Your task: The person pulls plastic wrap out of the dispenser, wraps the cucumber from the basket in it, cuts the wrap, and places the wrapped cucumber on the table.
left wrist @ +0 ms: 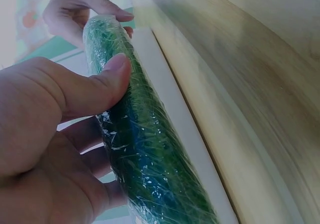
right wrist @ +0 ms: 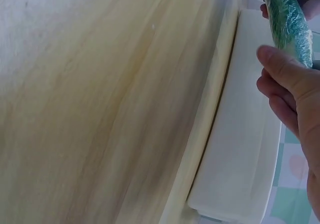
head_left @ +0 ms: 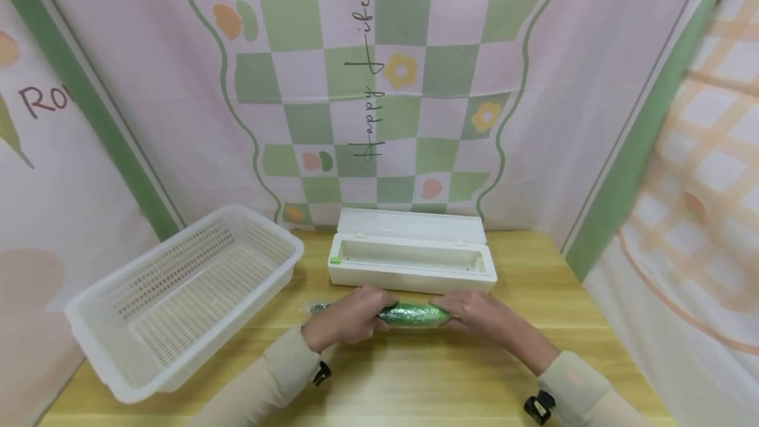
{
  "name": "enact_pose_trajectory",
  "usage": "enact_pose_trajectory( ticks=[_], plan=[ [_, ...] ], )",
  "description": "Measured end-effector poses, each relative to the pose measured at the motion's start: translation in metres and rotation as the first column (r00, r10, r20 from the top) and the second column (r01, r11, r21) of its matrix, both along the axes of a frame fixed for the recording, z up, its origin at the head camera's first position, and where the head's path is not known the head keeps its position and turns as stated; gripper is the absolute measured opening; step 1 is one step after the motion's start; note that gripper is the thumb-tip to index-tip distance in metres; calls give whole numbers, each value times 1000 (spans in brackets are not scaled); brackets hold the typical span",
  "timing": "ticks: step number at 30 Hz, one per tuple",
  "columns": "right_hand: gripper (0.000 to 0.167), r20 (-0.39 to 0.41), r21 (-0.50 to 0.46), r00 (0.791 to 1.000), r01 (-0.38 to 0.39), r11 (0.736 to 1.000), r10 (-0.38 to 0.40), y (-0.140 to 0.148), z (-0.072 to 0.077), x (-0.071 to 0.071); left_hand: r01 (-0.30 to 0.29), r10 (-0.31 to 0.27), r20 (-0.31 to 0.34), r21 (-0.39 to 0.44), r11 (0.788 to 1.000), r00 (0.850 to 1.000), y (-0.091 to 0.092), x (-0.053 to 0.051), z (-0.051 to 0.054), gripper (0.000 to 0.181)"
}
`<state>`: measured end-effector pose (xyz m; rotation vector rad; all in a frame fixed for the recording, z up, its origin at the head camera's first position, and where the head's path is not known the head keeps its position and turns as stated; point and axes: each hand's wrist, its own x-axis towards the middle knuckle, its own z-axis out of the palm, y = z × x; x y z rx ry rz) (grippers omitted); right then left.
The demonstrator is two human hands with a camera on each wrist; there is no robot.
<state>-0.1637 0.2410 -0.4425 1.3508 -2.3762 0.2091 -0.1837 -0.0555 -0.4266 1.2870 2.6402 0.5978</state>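
Observation:
A green cucumber (head_left: 415,313) wrapped in shiny clear film lies crosswise between my two hands, just in front of a long white box. My left hand (head_left: 356,315) grips it left of its middle, thumb on one side and fingers beneath in the left wrist view. At its right end my right hand (head_left: 474,313) holds the tip with thumb and fingers. Film covers the cucumber (left wrist: 145,149) closely, with fine wrinkles. In the right wrist view, the right hand (right wrist: 292,86) partly hides the cucumber's end.
The white box (head_left: 409,280) stands behind the hands, its hinged lid (head_left: 412,226) raised and a green tab at its left. A white perforated basket (head_left: 184,288) sits on the left of the wooden table (head_left: 403,387). Patterned cloth (head_left: 403,117) hangs behind.

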Motion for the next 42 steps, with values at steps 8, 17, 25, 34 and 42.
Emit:
enact_pose_trajectory(
  ticks=[8, 17, 25, 34, 42],
  plan=[
    [46, -99, 49, 995, 15, 999, -10, 3, -3, -1, 13, -13, 2, -18, 1000, 1000, 0, 2, 2, 11],
    [61, 314, 22, 925, 221, 975, -216, -16, 16, 15, -36, 24, -124, -91, 995, 992, 6, 3, -2, 17],
    [40, 403, 14, 897, 194, 981, -183, -42, 14, 14, 4, -12, -211, -40, 999, 977, 21, 6, -1, 26],
    [41, 388, -9, 899, 223, 975, -203, -25, 12, 11, 76, -83, 41, 150, 986, 996, -11, -17, 0, 31],
    [40, 368, -9, 908, 219, 976, -200, -9, 19, 10, -4, -71, 357, 205, 979, 932, -58, -46, 7, 33]
  ],
)
